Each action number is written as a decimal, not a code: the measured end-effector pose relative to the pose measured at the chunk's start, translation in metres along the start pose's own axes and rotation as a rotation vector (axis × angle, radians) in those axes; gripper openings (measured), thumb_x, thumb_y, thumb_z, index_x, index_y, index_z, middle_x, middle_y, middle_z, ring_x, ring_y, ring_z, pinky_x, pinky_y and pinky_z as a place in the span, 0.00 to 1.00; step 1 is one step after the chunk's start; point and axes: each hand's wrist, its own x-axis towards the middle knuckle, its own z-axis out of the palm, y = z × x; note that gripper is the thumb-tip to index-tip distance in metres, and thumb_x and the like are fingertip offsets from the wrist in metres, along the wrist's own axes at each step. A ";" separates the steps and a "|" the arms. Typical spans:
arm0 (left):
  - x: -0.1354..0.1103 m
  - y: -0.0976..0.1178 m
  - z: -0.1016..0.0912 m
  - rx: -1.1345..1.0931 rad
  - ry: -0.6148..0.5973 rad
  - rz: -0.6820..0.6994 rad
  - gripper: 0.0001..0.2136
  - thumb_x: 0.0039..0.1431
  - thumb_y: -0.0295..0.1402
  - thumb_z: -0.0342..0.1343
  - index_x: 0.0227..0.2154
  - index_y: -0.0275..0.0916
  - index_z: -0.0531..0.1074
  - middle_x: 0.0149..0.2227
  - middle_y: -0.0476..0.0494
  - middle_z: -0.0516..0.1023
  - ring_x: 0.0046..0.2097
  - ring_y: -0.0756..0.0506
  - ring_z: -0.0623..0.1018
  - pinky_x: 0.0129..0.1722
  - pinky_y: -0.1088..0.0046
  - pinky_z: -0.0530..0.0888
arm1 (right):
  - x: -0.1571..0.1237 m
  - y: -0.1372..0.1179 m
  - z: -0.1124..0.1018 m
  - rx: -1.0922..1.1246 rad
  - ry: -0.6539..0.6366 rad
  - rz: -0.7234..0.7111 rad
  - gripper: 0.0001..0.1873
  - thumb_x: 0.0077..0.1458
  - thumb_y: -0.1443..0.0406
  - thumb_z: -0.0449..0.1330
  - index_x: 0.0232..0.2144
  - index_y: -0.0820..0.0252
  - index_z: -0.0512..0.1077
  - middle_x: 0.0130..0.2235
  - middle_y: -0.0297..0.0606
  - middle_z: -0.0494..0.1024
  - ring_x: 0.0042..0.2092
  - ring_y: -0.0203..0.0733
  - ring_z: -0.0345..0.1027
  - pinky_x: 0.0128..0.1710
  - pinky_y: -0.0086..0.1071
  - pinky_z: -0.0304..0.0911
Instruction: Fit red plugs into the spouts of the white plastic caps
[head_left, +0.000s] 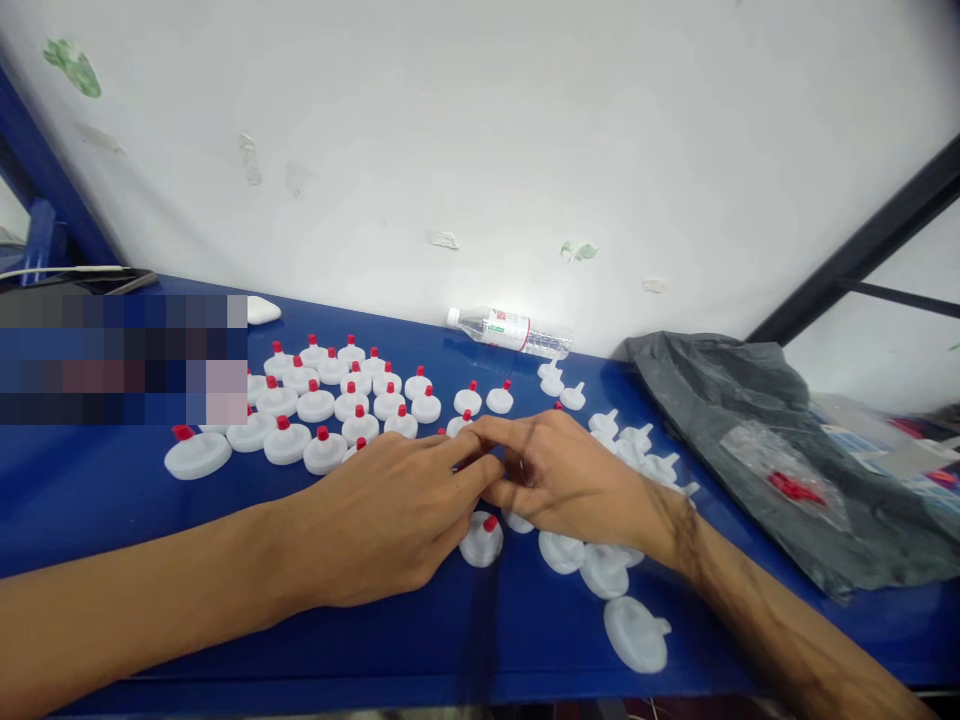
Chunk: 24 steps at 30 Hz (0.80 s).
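Observation:
My left hand (397, 510) and my right hand (570, 475) meet over the middle of the blue table, fingers bent and fingertips together. Whatever they pinch is hidden behind the fingers. Just below the fingertips stands a white spouted lid with a red tip cap (481, 540). To the left of my hands are many similar white lids with red tip caps (315, 401). On the right, around and under my right wrist, lie white spouted lids without red caps (636, 635), several of them tilted on their sides.
A clear plastic bottle (514, 332) lies against the white wall (480, 120). A dark grey plastic bag (697, 400) covers the right side, with a clear bag of red caps (795, 488) on it. A white object (262, 311) sits at the back left beside a blurred-out patch.

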 end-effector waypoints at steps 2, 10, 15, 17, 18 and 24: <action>-0.001 0.000 0.001 -0.001 0.010 0.004 0.09 0.65 0.27 0.50 0.46 0.42 0.67 0.44 0.47 0.78 0.35 0.42 0.81 0.23 0.64 0.71 | 0.000 0.000 0.000 -0.005 0.006 -0.002 0.02 0.60 0.65 0.59 0.37 0.55 0.70 0.27 0.26 0.72 0.27 0.33 0.59 0.28 0.31 0.47; -0.001 0.000 -0.001 0.001 0.007 0.011 0.09 0.65 0.27 0.50 0.46 0.42 0.66 0.44 0.47 0.77 0.36 0.42 0.81 0.22 0.63 0.71 | 0.000 -0.001 -0.001 -0.034 -0.008 0.003 0.06 0.59 0.67 0.59 0.40 0.56 0.72 0.28 0.27 0.73 0.27 0.33 0.60 0.28 0.30 0.46; 0.001 -0.001 -0.002 0.009 0.018 0.014 0.09 0.65 0.27 0.51 0.46 0.42 0.67 0.44 0.47 0.78 0.35 0.42 0.81 0.22 0.63 0.72 | 0.000 -0.002 -0.002 -0.063 -0.018 0.015 0.10 0.59 0.66 0.59 0.44 0.56 0.73 0.29 0.28 0.74 0.27 0.33 0.61 0.28 0.30 0.47; 0.001 -0.001 -0.001 0.016 0.020 0.018 0.09 0.64 0.27 0.51 0.46 0.42 0.67 0.44 0.47 0.78 0.36 0.42 0.81 0.22 0.63 0.72 | 0.001 -0.002 -0.002 -0.058 -0.018 0.011 0.10 0.59 0.66 0.59 0.45 0.56 0.73 0.29 0.28 0.74 0.27 0.33 0.60 0.28 0.30 0.46; 0.001 -0.001 -0.001 0.020 0.019 0.022 0.09 0.64 0.27 0.51 0.46 0.42 0.67 0.44 0.46 0.78 0.36 0.42 0.81 0.22 0.63 0.72 | 0.001 -0.001 -0.002 -0.052 -0.017 0.009 0.10 0.59 0.66 0.59 0.44 0.56 0.73 0.29 0.28 0.74 0.27 0.33 0.60 0.28 0.30 0.46; 0.000 0.000 -0.003 0.011 0.003 0.018 0.10 0.65 0.26 0.50 0.47 0.42 0.68 0.44 0.46 0.78 0.35 0.42 0.80 0.23 0.63 0.71 | 0.001 -0.001 -0.001 -0.040 -0.015 0.012 0.09 0.59 0.67 0.60 0.43 0.56 0.73 0.29 0.27 0.74 0.27 0.33 0.59 0.28 0.30 0.46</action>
